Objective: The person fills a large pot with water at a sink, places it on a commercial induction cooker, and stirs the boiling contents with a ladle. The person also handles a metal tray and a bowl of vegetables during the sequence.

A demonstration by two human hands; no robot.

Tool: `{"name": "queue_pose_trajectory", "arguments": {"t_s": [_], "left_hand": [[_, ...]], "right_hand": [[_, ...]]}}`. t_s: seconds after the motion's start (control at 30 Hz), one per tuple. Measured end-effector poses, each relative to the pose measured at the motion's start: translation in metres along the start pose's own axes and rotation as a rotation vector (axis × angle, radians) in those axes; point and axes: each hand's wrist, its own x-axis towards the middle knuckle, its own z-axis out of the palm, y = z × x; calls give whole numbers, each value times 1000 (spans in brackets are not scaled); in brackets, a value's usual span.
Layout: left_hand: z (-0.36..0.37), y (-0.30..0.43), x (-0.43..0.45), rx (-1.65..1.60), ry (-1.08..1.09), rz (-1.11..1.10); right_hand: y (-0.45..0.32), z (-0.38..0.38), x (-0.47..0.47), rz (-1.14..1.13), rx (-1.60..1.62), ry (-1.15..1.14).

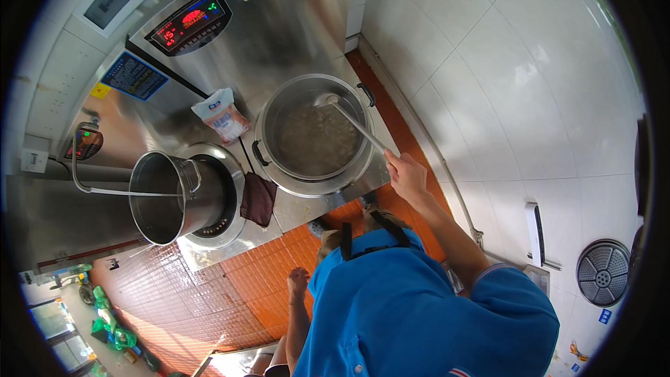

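Note:
My right hand (pixel 406 173) grips the long handle of a metal ladle (pixel 361 128). The ladle's bowl rests at the surface of cloudy brownish liquid (pixel 316 139), against the far right of a large metal pot (pixel 261 120) with black side handles. Pale pieces or foam show in the liquid; what lies deeper is hidden. My left hand (pixel 298 280) hangs by my side over the tiled floor, its fingers loosely curled and nothing visible in it. The pot sits on a round cooker ring (pixel 314 188) in a stainless steel counter.
Left of the pot stand a printed plastic bag (pixel 222 115) and a dark folded cloth (pixel 258 200). A tall steel pot (pixel 207 204) tilts over a second burner (pixel 238 209), a swing faucet (pixel 84 187) reaching into it. A lit control panel (pixel 188 21) and a tiled wall (pixel 502 115) border the counter.

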Motion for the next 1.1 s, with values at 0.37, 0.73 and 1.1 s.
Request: {"name": "queue_pose_trajectory", "arguments": {"t_s": [0.37,0.73,1.1], "left_hand": [[-2,-26,-41,-250,168,-100],[88,-62,-103,-200,275,-195],[130,-159,-187,-31,294,-134]], "right_hand": [[-8,114,45,161,296,-106],[50,94,102,758,950,-503],[126,80,68,1167,1511,-234]]}}
